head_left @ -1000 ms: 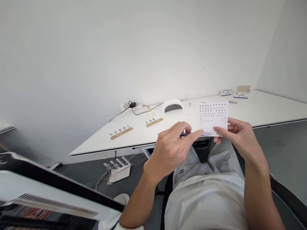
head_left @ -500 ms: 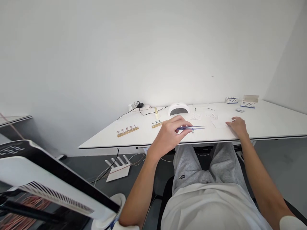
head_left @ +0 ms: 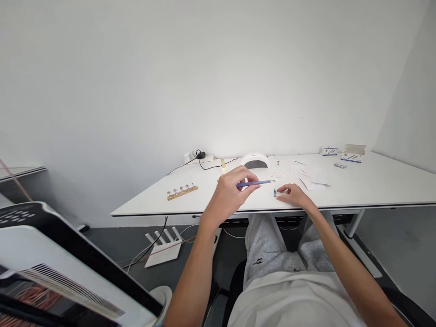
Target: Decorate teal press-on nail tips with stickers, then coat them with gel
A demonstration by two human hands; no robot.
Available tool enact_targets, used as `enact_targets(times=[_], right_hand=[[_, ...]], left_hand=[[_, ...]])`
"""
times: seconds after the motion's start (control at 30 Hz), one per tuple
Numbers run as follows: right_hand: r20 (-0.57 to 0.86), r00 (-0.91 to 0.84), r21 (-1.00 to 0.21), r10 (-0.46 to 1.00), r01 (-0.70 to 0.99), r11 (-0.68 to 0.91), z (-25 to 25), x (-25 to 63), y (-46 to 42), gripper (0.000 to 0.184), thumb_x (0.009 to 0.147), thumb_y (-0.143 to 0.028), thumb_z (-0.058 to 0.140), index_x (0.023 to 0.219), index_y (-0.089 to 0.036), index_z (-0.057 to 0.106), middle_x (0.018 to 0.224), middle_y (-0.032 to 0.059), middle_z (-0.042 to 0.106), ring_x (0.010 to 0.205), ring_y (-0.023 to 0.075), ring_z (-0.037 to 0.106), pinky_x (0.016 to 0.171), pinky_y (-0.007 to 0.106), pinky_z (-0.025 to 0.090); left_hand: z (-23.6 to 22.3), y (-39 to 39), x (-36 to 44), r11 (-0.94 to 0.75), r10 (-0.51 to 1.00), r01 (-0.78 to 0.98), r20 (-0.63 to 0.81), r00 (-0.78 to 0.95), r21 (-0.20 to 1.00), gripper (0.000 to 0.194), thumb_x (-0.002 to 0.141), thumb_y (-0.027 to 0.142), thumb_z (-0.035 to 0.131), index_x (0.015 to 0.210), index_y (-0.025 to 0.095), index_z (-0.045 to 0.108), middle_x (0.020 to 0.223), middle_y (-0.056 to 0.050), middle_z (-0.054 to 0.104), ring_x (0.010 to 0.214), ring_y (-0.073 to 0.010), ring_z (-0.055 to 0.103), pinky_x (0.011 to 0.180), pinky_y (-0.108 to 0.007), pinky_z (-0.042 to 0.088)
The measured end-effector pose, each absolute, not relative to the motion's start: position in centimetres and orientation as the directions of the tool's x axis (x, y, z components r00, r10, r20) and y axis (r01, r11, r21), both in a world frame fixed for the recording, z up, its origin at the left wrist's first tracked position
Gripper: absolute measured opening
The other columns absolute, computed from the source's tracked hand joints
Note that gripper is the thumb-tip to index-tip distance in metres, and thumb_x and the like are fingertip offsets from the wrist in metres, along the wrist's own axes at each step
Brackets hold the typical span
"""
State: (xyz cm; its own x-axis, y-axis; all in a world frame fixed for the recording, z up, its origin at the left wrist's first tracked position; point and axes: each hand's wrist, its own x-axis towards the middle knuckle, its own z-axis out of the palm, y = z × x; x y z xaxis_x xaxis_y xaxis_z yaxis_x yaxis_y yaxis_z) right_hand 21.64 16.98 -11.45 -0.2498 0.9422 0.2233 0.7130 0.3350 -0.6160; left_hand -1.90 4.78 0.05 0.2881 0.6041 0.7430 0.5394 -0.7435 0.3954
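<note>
My left hand is closed on blue tweezers, which point right over the white table. My right hand rests on the table near its front edge, fingers curled beside a small teal-tipped piece; the fingertips touch or nearly touch it. White sheets with small dots lie on the table just beyond my right hand. A wooden strip with several small pink-topped stands lies to the left.
A white dome-shaped lamp stands at the table's back, with a power strip and cable to its left. Small boxes sit at the far right. A white and black machine fills the lower left. Cables and a white router lie on the floor.
My right hand put the dotted sheet down on the table, then moved left to the small teal piece. My left hand kept the tweezers and moved over the table.
</note>
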Motion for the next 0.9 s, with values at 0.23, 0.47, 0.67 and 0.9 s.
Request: enact_targets(times=[0.23, 0.47, 0.67, 0.9], right_hand=[[0.186, -0.261, -0.628, 0.947, 0.710, 0.319, -11.1, 20.3, 17.4, 0.022, 0.092, -0.033, 0.064, 0.102, -0.015, 0.066, 0.110, 0.0067, 0.067, 0.099, 0.0210, 0.064, 0.088, 0.042, 0.053], [0.242, -0.218, -0.743, 0.945, 0.586, 0.325, -10.9, 19.9, 17.0, 0.018, 0.089, -0.031, 0.067, 0.089, -0.013, 0.068, 0.092, 0.0034, 0.070, 0.085, 0.0176, 0.066, 0.079, 0.037, 0.055], [0.406, -0.131, -0.850, 0.904, 0.310, 0.427, -8.3, 20.8, 12.7, 0.029, 0.071, -0.042, 0.077, 0.075, -0.014, 0.073, 0.071, 0.0045, 0.072, 0.068, 0.0182, 0.066, 0.070, 0.033, 0.054], [0.538, 0.070, -0.838, 0.840, 0.149, 0.524, -6.2, 21.6, 4.0, 0.012, 0.071, -0.029, 0.076, 0.067, -0.019, 0.072, 0.068, 0.0032, 0.072, 0.068, 0.0191, 0.066, 0.063, 0.031, 0.053]], left_hand=[[-0.1, 5.0, -1.9, -0.758, 0.592, 0.517, 0.751, 0.292, 0.397, 0.005, 0.082, 0.011, 0.067, 0.080, 0.015, 0.067, 0.080, -0.001, 0.063, 0.069, -0.0086, 0.055, 0.058, -0.020, 0.043], [0.0, 4.8, -2.0, -0.765, 0.579, 0.522, 0.757, 0.302, 0.377, 0.004, 0.084, 0.014, 0.066, 0.081, 0.016, 0.067, 0.079, -0.001, 0.064, 0.068, -0.0095, 0.055, 0.057, -0.021, 0.042], [0.0, 4.5, -2.0, -0.777, 0.555, 0.528, 0.769, 0.318, 0.343, 0.004, 0.084, 0.015, 0.066, 0.080, 0.016, 0.067, 0.078, -0.002, 0.064, 0.068, -0.0099, 0.056, 0.056, -0.021, 0.043], [0.1, 1.5, -0.3, -0.783, 0.555, 0.488, 0.788, 0.267, 0.386, 0.006, 0.084, 0.015, 0.069, 0.078, 0.016, 0.066, 0.077, -0.001, 0.064, 0.066, -0.0088, 0.054, 0.054, -0.020, 0.041]])
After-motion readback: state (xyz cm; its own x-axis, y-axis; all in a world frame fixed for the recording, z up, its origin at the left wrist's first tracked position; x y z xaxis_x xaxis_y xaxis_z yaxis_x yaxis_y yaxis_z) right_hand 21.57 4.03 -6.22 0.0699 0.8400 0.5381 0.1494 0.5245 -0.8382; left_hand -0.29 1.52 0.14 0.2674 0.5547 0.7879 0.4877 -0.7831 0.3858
